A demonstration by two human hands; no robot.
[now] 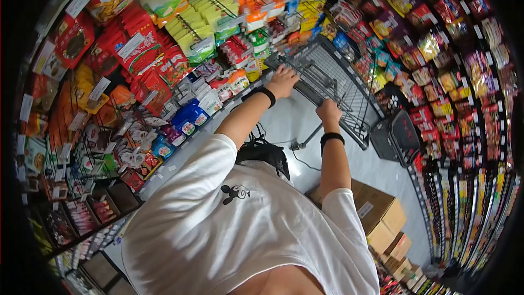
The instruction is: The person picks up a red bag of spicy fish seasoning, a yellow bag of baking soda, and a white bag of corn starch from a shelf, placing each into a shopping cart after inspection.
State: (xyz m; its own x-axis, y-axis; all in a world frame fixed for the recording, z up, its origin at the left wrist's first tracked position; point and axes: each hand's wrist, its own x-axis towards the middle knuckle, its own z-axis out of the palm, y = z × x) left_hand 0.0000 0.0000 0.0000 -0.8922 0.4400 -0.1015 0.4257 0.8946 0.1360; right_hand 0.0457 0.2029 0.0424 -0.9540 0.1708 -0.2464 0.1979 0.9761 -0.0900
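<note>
**Shopping cart (330, 57) ahead, slanting off to the right**

And here you are, arms stretched out, with the cart in front of you and its handle bar (311, 95) running crosswise on a slant: left end farther from you, right end closer. Your right hand (329, 112) is balled around that bar, around its middle. Your left hand (283, 81) lies over it near the left end, fingers draped across the top (the tips slip out of sight, so whether it truly clamps, I cannot tell).

Here's the relation that counts: the cart's wire body reaches away from the bar, forward and to your right. Of the two, the right hand looks nearer to its middle, and more of the cart's near edge runs on past that hand than past the left.

Now look around the cart! To its left, the left racks (188, 38), crammed with packets, come in close; to its right stand the right racks (436, 65), just as full. Just beside its right rear corner sits a dark basket (383, 145); behind the cart, by your right elbow, a cardboard box (376, 207). On its near side, between your arms, there's a black bag (267, 155).
</note>
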